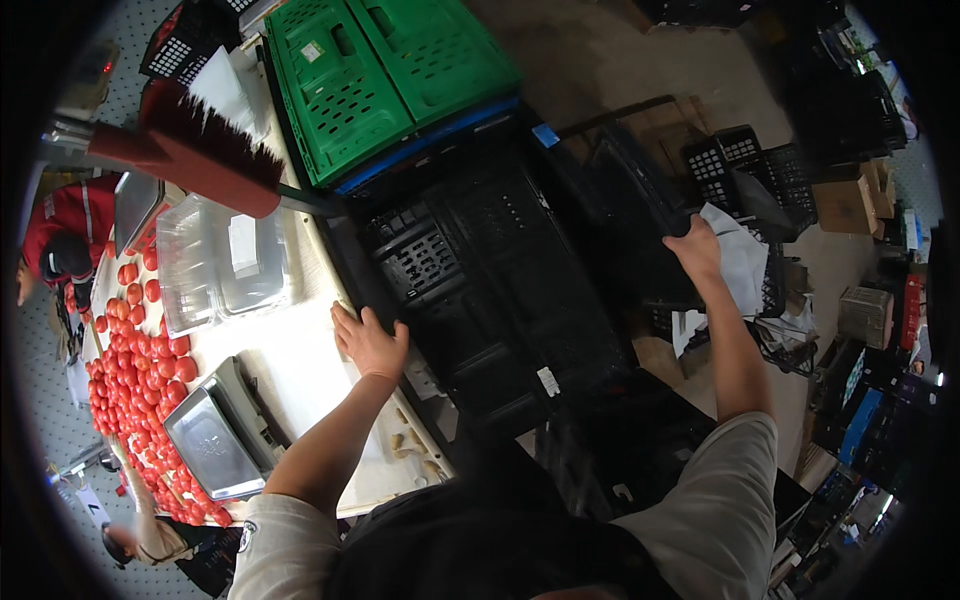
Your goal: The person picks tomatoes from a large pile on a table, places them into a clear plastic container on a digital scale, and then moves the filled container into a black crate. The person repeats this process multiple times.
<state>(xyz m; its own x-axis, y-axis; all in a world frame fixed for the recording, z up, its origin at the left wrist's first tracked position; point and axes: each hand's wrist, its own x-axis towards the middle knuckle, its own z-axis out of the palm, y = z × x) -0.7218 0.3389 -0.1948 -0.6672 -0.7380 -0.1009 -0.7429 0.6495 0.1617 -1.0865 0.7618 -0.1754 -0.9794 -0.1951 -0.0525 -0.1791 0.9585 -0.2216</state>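
Note:
My left hand (371,343) rests with spread fingers on the edge of a white-topped table (300,367) and holds nothing. Out to the right, my right hand (696,251) grips the corner of a dark plastic crate or panel (630,180), whose far part is lost in shadow. Between my arms lies a black plastic crate (510,300) with slotted walls and a small white label. Beyond it, a folded green crate (390,67) tops a stack. Clear plastic clamshell trays (225,262) stand left of my left hand.
Many red tomatoes (142,375) cover the table's left side, beside a weighing scale (217,442). A red brush (202,150) juts in at upper left. Two other people (71,225) are across the table. Black mesh crates (750,165), white paper and cardboard boxes (847,199) lie at right.

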